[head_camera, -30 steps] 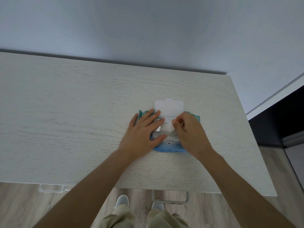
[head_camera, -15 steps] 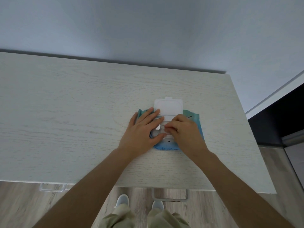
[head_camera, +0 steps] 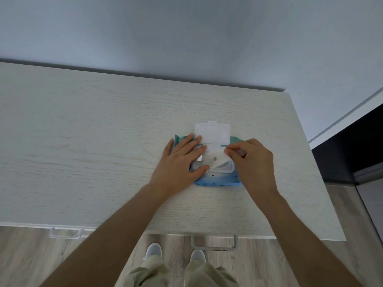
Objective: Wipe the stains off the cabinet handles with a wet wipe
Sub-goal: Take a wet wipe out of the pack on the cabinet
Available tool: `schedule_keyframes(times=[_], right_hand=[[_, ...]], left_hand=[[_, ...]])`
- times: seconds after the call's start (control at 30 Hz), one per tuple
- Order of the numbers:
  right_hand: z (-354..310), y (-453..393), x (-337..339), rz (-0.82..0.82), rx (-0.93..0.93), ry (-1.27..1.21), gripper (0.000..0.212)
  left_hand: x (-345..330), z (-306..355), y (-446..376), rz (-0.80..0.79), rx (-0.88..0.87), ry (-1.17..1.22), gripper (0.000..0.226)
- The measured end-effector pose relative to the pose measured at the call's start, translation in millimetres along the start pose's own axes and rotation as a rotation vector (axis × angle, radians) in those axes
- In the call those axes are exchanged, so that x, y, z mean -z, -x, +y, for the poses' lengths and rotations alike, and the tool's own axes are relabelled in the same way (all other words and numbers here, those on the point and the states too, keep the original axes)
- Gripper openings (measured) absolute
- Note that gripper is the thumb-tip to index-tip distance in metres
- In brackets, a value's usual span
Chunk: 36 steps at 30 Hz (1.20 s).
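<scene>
Head view looks down on a pale wood-grain cabinet top (head_camera: pixel 83 152) set against a grey-blue wall (head_camera: pixel 186 38). At the lower left, under the front edge, a clear handle (head_camera: pixel 66 233) juts out over the plank floor (head_camera: pixel 31 255). Moving right, the left hand (head_camera: pixel 180 164) lies flat with straight fingers on the left part of the wipe pack (head_camera: pixel 217 181), pressing it down; its thumb rests along the near rim of the pack's opening. The pack is blue and teal and lies on the right half of the top, its white flip lid (head_camera: pixel 212 132) swung open toward the wall. From the opening a white wet wipe (head_camera: pixel 215 157) stands partly out, crumpled. Below, at the front edge, a grey handle (head_camera: pixel 213 242) hangs with a dark mark on its near bar, and two light shoes (head_camera: pixel 153 250) and khaki trouser legs show beneath. Further right, the right hand (head_camera: pixel 252 162) pinches the wipe's right end between thumb and fingertips, other fingers curled, resting over the pack's right side. At the far right a dark unit (head_camera: pixel 352 146) stands beside the cabinet.
</scene>
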State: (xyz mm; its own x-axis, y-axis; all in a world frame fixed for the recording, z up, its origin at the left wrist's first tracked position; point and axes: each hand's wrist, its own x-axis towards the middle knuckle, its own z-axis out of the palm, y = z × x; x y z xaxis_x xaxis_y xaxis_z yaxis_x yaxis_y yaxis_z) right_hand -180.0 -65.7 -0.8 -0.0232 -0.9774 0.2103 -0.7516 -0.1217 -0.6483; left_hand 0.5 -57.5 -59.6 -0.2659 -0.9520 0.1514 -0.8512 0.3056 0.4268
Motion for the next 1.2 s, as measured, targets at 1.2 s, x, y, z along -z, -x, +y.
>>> schedule_keyframes(times=[1.2], right_hand=[[10.0,20.1,11.5,0.014,-0.107,-0.093,0.031]], left_hand=[[14.2,14.4,4.1,0.057,0.030,0.004,0.081]])
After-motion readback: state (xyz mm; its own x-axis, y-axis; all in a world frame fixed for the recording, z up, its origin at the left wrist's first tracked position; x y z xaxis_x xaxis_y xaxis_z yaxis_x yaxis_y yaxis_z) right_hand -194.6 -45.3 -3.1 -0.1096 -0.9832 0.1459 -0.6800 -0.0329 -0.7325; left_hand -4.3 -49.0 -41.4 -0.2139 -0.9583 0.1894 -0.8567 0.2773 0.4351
